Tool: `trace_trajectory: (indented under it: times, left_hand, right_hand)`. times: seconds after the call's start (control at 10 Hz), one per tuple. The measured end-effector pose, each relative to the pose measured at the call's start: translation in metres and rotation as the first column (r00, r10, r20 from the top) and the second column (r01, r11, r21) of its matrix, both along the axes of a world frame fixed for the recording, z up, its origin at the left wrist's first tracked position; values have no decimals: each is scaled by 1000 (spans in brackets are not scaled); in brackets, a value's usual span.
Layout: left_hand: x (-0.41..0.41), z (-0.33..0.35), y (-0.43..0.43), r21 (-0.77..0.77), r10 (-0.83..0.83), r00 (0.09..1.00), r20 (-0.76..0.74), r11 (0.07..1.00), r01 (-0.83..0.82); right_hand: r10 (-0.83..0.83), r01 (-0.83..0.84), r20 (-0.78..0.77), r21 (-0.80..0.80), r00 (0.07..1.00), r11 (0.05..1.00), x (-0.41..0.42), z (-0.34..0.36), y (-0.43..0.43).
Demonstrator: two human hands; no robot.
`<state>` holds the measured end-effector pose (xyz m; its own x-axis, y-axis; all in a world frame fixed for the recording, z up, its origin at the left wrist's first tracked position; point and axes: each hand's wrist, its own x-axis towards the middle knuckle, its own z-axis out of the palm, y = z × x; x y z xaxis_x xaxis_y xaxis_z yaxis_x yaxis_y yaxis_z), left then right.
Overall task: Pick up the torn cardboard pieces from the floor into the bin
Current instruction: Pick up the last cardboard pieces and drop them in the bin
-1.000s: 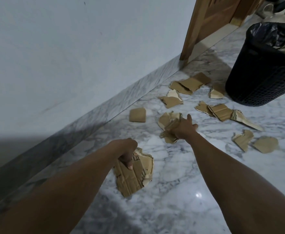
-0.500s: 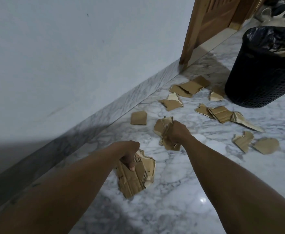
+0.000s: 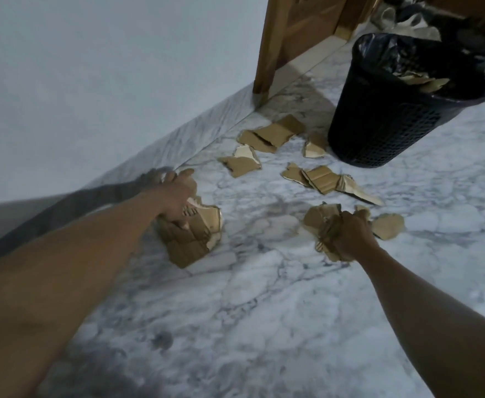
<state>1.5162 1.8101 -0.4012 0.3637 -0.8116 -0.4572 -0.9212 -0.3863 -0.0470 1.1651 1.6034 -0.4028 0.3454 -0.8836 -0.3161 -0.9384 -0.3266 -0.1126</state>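
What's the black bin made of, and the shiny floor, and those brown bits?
The bin looks like black plastic: its wall is a moulded mesh of small holes. The floor seems to be polished marble or marble-look tile, white with grey veins. The brown bits are corrugated cardboard, matt, with ribbed torn edges.

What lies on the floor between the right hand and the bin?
In the head view, a cluster of torn cardboard pieces lies between the right hand and the bin.
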Motion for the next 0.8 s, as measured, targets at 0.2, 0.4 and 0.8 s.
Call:
trace_trajectory:
  times: [0.2, 0.4, 0.8]
  left_hand:
    - [16, -15, -32, 169, -51, 997, -57, 984, 60]
    - [-33, -1, -71, 201, -199, 976, -88, 956, 213]
    - [-172, 5, -115, 211, -300, 940, -160, 920, 329]
  right_hand:
    - [19, 19, -191, 195, 981, 981, -2, -6, -47]
    - [269, -236, -92, 268, 959, 934, 43, 4, -47]
    - [427, -418, 35, 293, 904, 860, 38, 6, -41]
